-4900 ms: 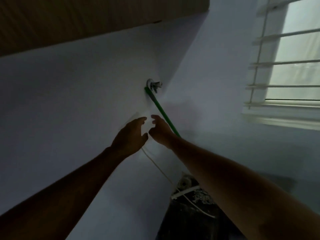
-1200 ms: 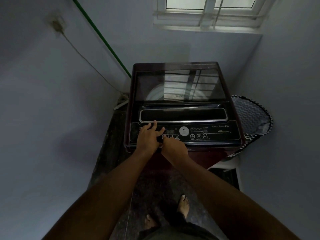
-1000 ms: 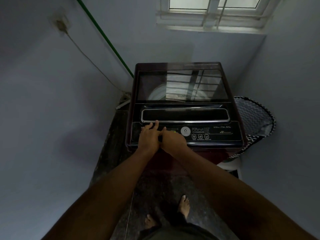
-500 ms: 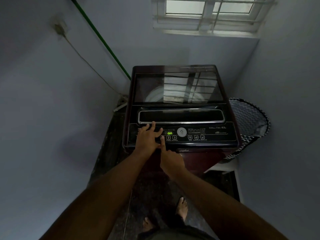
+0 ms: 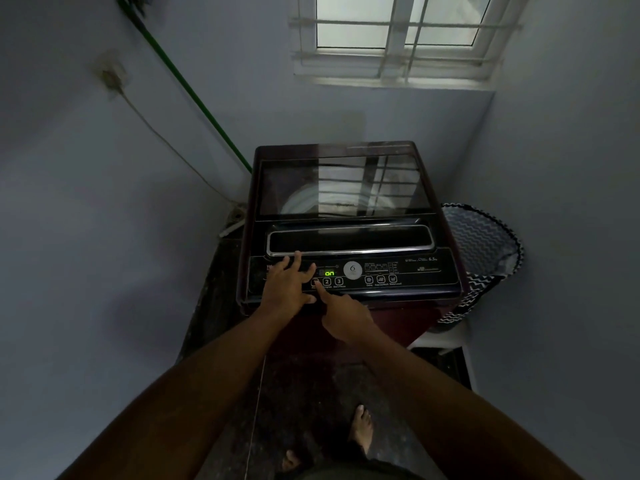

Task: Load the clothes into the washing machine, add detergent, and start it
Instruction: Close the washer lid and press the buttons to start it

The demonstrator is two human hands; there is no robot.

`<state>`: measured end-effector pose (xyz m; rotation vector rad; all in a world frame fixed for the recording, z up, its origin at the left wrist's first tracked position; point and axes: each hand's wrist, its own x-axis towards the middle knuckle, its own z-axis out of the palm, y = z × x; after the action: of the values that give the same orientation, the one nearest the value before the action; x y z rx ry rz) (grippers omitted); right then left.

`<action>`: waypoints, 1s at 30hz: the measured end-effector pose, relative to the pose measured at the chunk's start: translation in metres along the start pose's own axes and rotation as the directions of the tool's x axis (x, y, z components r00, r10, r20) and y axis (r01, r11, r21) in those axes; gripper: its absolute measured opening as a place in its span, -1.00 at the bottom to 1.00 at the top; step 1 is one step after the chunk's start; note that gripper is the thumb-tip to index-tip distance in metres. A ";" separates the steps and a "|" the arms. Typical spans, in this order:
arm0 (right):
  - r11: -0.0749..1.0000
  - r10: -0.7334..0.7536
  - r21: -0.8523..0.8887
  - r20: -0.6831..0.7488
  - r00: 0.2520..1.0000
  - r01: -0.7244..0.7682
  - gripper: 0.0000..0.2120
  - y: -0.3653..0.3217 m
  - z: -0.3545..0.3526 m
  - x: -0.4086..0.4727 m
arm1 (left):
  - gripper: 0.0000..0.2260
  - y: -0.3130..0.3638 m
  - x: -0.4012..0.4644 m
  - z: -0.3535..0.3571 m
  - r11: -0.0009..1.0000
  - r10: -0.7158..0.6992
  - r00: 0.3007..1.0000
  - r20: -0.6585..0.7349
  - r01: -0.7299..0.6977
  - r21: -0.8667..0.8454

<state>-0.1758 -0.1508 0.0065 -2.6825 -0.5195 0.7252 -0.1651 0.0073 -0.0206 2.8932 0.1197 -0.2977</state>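
Right hand (image 5: pixel 346 318) back off panel (image 5: pixel 408 271)

The washing machine (image 5: pixel 346 220) stands in a corner beneath the window (image 5: pixel 394 36). A laundry basket (image 5: pixel 481 251) sits just right of it; a hose (image 5: pixel 194 98) runs down the left wall behind it.

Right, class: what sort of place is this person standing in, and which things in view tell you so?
Probably a small home laundry corner. A top-loading washing machine stands against the wall under a barred window, a patterned laundry basket sits beside it, and a green hose runs down the wall.
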 end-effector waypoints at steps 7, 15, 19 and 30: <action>0.997 0.057 -0.056 -0.026 0.998 -0.058 -0.28 0.004 -0.003 -0.006 | -0.26 0.007 -0.003 -0.011 0.978 0.068 0.998 0.007 -0.068 0.198; 0.993 0.077 -0.084 -0.057 0.995 -0.082 -0.26 0.009 -0.006 -0.003 | -0.18 0.005 0.008 -0.014 0.959 0.162 0.987 -0.003 -0.156 0.237; 0.995 0.046 -0.080 -0.066 0.997 -0.051 -0.33 0.011 -0.012 0.002 | -0.16 0.002 0.011 -0.013 0.957 0.172 0.985 0.007 -0.169 0.235; 0.996 0.058 -0.068 -0.103 0.993 -0.066 -0.39 0.001 -0.006 0.009 | -0.11 0.010 0.013 -0.013 0.964 0.099 0.995 0.017 -0.100 0.245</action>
<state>-0.1656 -0.1488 0.0073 -2.7952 -0.4459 0.5940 -0.1485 0.0017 -0.0088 3.1303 -0.0688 -0.3217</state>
